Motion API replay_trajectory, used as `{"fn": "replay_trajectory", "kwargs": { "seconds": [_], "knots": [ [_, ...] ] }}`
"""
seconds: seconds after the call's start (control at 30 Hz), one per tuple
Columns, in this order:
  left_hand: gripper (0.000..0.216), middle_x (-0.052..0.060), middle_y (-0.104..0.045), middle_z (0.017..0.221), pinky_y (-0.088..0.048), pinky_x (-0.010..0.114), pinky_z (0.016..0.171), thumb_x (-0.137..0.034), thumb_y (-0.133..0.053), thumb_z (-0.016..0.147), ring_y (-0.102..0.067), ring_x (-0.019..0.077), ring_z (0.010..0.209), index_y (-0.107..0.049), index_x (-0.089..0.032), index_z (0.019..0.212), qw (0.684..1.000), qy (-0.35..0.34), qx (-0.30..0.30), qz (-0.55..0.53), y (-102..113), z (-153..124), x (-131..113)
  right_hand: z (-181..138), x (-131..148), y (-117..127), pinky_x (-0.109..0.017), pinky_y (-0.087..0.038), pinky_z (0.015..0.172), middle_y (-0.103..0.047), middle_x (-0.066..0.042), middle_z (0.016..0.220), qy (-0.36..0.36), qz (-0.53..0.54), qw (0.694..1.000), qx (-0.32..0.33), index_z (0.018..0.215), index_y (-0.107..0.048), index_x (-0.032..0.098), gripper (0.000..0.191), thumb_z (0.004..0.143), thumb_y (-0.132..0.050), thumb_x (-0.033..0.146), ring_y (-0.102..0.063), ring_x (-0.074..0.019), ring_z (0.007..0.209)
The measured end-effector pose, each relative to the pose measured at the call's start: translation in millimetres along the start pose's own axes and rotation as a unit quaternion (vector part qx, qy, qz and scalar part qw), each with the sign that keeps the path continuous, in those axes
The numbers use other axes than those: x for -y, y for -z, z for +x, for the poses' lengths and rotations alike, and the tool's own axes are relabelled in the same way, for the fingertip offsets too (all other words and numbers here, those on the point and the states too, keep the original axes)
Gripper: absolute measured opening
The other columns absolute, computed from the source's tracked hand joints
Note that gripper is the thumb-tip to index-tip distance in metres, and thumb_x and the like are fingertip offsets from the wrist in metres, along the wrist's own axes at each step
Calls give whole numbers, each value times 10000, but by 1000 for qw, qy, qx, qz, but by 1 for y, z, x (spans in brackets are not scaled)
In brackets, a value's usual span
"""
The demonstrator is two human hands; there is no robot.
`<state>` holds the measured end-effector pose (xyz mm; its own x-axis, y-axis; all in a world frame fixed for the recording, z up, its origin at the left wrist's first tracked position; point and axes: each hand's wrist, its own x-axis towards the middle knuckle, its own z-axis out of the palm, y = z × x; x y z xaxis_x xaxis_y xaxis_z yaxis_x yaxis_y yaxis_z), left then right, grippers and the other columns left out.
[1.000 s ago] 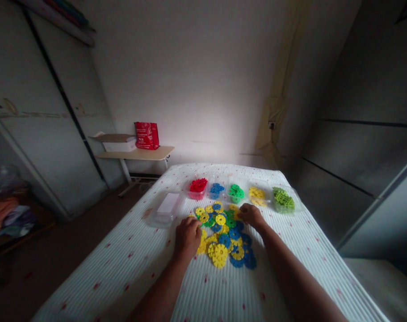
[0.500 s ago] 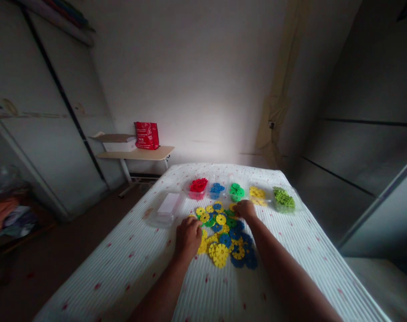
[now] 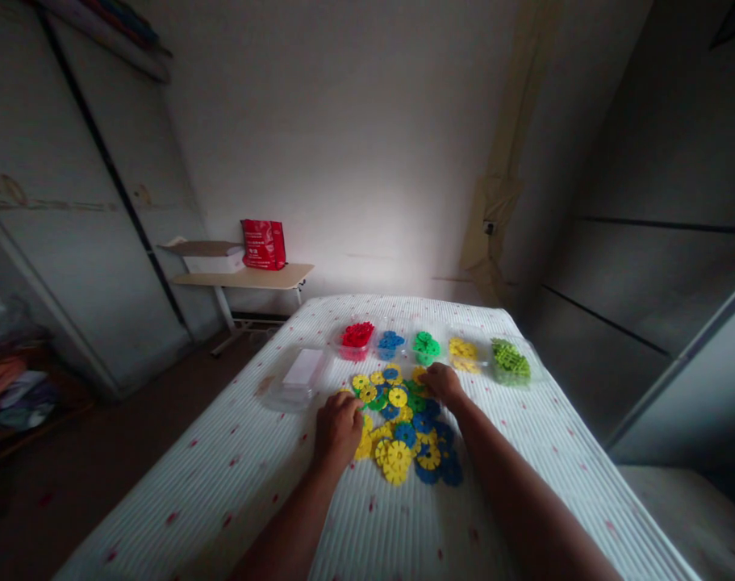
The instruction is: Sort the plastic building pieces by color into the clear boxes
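Observation:
A loose pile of notched plastic discs (image 3: 397, 454), yellow, blue and green, lies on the white ribbed cover. My left hand (image 3: 338, 424) rests at the pile's left edge, its fingers curled inward over the discs; what lies under the fingertips is hidden. At the far right edge of the pile, my right hand (image 3: 443, 381) has its fingers pinched together at a yellow disc (image 3: 419, 374). Beyond the pile stand clear tubs of red pieces (image 3: 357, 335), blue discs (image 3: 390, 342), green discs (image 3: 426, 344), yellow discs (image 3: 463, 349) and light green pieces (image 3: 511, 360).
Left of the pile sits a clear plastic container (image 3: 286, 397) with a white block-shaped item (image 3: 303, 368) on or in it. A small table (image 3: 252, 278) by the wall carries a red bag (image 3: 263, 244) and a white box (image 3: 213, 260). Cabinets flank both sides.
Both hands stay almost where they were at the pile's edges. The whole view has shifted very slightly; no disc has visibly changed place.

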<state>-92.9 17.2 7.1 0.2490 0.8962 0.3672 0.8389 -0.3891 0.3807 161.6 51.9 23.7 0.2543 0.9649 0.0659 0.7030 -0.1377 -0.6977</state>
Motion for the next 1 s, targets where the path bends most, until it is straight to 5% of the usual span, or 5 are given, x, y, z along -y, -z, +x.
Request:
{"fn": "replay_trajectory", "kwargs": {
  "seconds": [0.23,0.37,0.53,0.8,1.0],
  "knots": [
    [202,37,-637,1001,-416,305,876,-110,-515,777,-547,184,994,-663,-201,880,1000,-9,-11,-5,-1,-1,1,-29,-3,32,-212,-369,443,-535,43,492,57,94,994,-21,653,-500,204,278,720,-558,467,-525,-115,444],
    [203,36,-638,1001,-415,308,872,-116,-508,780,-544,187,995,-661,-204,881,1000,-12,-12,4,0,-1,0,-14,-5,72,-241,-373,490,-577,1,546,95,42,980,-171,688,-539,200,329,717,-535,527,-544,-144,485],
    [208,34,-641,1012,-412,306,880,-121,-507,780,-544,190,1009,-662,-208,888,1000,-12,-9,10,-1,0,0,9,-17,98,-313,-442,648,-666,-136,893,87,-71,952,-286,838,-622,153,259,699,-547,359,-613,-226,740],
    [209,35,-642,1016,-415,311,882,-124,-508,780,-546,194,1014,-663,-209,892,1000,-5,-2,10,1,0,-1,-16,-14,31,-254,-462,684,-698,-47,791,174,-80,976,-100,773,-677,197,164,774,-531,272,-634,-168,717],
    [200,31,-644,1021,-413,297,884,-123,-525,777,-549,187,1015,-665,-215,887,1000,6,6,8,5,0,-4,-15,-3,0,-244,-450,686,-690,-76,933,134,-106,984,-39,942,-694,190,231,734,-613,251,-640,-181,791]
  ]
}}
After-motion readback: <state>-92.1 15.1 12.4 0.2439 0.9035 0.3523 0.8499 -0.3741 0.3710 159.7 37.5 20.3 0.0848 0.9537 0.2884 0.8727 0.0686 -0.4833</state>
